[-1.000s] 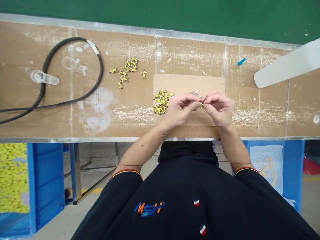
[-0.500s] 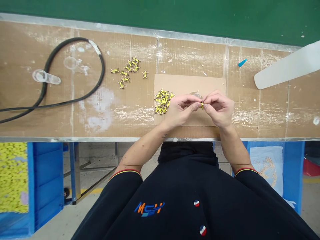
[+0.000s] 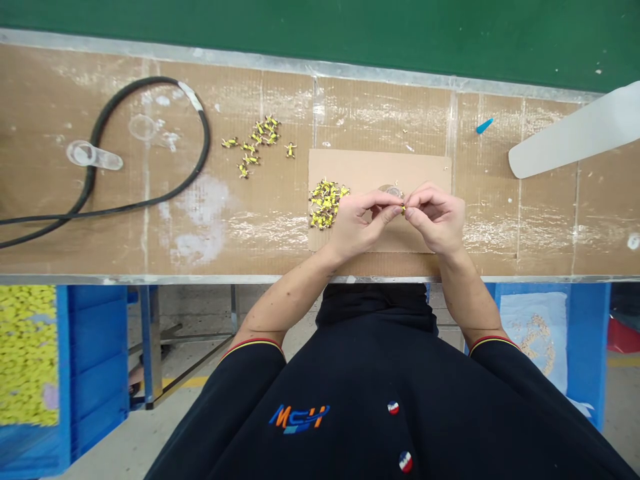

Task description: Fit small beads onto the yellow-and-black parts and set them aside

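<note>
Together, left hand (image 3: 357, 223) and right hand (image 3: 435, 220) pinch a tiny yellow part (image 3: 403, 209).
Fingertips hide its axis; a yellow heap (image 3: 325, 205) lies leftward.

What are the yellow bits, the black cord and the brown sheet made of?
The yellow bits may be shiny plastic, but they're too small to tell. The cord looks like rubber, matte black and bendy. The sheet looks like plain cardboard, dull brown with cut edges.

Item: one small yellow-and-black part (image 3: 403, 209), pinched between the fingertips of left hand (image 3: 359, 223) and right hand (image 3: 434, 219) (too small to read its shape from here). Item: a loose heap of like parts (image 3: 325, 204), lying tangled on a cardboard sheet (image 3: 380, 167).
</note>
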